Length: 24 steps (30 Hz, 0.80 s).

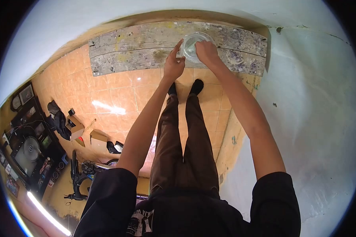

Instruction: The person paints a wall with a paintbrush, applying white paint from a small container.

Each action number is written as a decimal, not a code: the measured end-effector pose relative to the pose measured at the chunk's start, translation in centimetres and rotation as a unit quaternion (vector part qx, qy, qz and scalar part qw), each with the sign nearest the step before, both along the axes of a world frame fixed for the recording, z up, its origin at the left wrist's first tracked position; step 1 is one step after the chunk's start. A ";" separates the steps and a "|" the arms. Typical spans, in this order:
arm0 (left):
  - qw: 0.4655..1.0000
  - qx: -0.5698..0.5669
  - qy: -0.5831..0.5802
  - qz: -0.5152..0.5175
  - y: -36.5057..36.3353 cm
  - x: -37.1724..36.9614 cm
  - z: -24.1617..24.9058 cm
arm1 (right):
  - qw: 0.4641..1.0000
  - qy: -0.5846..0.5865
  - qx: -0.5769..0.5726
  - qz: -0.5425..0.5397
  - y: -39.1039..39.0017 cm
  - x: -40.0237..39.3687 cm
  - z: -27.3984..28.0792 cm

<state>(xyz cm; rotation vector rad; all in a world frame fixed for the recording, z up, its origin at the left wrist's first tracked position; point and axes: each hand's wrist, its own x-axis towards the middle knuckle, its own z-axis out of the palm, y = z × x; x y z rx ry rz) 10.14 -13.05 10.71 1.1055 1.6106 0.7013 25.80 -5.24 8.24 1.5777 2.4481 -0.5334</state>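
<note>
At the far end of the view, over a paint-stained board (146,53), both hands meet at a clear glass bowl (192,44). R hand (206,52) sits on the bowl's near-right rim, fingers curled down over the edge & gripping it; can't tell how tight. L hand (174,63) is just left of the bowl, index finger stretched up toward the rim, tip touching or nearly so, other fingers loosely bent, holding nothing. Bowl stands upright on the board, towards its right half. Board lies flat along the wall w/ orange floor tiles (114,98) in front. Below the hands: brown trousers (184,146), black socks. Far left, well apart: cardboard boxes (77,126), dark shelf w/ clutter (27,146).
</note>
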 end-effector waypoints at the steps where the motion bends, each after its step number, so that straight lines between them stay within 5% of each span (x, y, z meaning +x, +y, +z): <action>1: 1.000 0.001 -0.008 -0.001 0.0 -0.1 0.0 | 1.000 -0.014 -0.001 -0.009 0.3 -0.4 -0.2; 24: 1.000 -0.010 0.016 -0.003 0.0 0.1 1.3 | 0.998 0.004 0.000 0.059 0.1 -0.1 -1.0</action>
